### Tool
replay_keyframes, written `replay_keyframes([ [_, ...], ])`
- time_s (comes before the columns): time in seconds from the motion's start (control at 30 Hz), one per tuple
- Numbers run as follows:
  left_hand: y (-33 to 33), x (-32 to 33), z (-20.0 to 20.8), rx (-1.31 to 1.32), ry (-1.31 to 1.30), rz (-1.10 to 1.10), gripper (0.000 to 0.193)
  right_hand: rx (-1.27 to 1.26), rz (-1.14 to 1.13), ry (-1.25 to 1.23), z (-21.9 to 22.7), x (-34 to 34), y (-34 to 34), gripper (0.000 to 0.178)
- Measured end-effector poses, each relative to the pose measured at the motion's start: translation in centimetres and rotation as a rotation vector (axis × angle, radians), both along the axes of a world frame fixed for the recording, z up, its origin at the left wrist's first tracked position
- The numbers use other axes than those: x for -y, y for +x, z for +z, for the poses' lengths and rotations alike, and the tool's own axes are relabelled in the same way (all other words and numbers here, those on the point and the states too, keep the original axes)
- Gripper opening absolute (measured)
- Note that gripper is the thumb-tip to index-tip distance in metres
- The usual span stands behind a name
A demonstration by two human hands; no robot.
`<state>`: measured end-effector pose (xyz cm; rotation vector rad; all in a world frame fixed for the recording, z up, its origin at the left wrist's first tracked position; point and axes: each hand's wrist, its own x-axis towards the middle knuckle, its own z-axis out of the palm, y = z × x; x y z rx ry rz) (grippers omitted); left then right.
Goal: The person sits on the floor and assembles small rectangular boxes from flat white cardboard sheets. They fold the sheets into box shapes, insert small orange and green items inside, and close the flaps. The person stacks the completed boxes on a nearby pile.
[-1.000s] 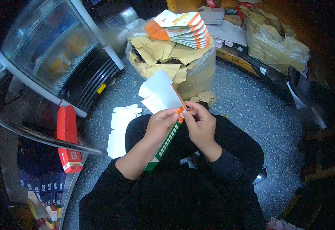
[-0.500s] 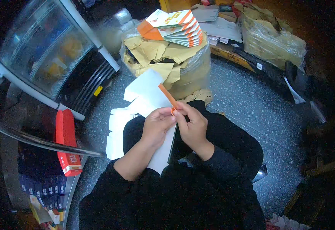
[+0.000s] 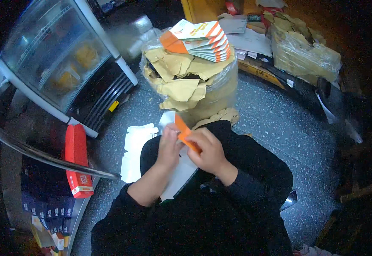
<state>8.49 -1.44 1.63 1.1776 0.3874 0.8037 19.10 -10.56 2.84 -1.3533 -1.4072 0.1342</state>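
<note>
A flat white carton blank [image 3: 178, 175] with an orange flap [image 3: 185, 134] lies over my lap, and both hands grip it. My left hand [image 3: 169, 146] pinches the white panel beside the flap. My right hand [image 3: 209, 150] presses on the orange flap from the right. The lower part of the blank runs down under my left forearm. Straight ahead stands a clear plastic sack [image 3: 220, 94] stuffed with brown paper scraps, and a stack of folded orange-and-white cartons [image 3: 201, 38] rests on top of it.
White flat blanks [image 3: 134, 149] lie on the speckled floor to my left. A glass-fronted display cabinet [image 3: 58, 64] stands at far left, with a red box [image 3: 76, 160] on a shelf edge. Another sack of brown paper [image 3: 305, 53] and loose papers sit at back right.
The blank has come down from a raised, spread position to lie flatter on my lap. My hands have shifted closer together on the orange flap.
</note>
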Motion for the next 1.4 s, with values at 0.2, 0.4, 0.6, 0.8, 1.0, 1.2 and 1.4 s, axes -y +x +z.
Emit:
replay_keyframes([
  [0.2,1.3,-1.1,3.9,-0.054,-0.190,0.048,0.015,0.115,-0.178,0.220,-0.4,0.0,0.2,0.022],
  [0.4,1.0,1.5,0.5,0.144,0.061,0.040,0.013,-0.318,-0.188,0.217,-0.4,0.1,0.6,0.014],
  [0.6,1.7,2.3,0.3,0.327,-0.108,-0.047,0.011,-0.593,-0.079,0.227,0.3,0.7,0.1,0.007],
  [0.8,1.2,2.1,0.9,0.292,-0.193,-0.160,0.010,-0.715,0.054,0.241,0.8,1.2,0.6,0.008],
  [1.0,1.3,2.1,1.6,0.145,-0.102,-0.141,0.015,-0.630,0.000,0.164,0.8,1.5,0.8,0.006],
  [1.2,1.5,1.9,1.9,0.044,-0.020,0.006,0.015,-0.177,-0.077,0.107,0.5,1.2,1.1,0.021],
  [1.4,0.4,0.3,1.9,0.106,0.019,0.043,0.016,0.020,-0.077,0.146,0.7,0.8,0.5,0.038],
])
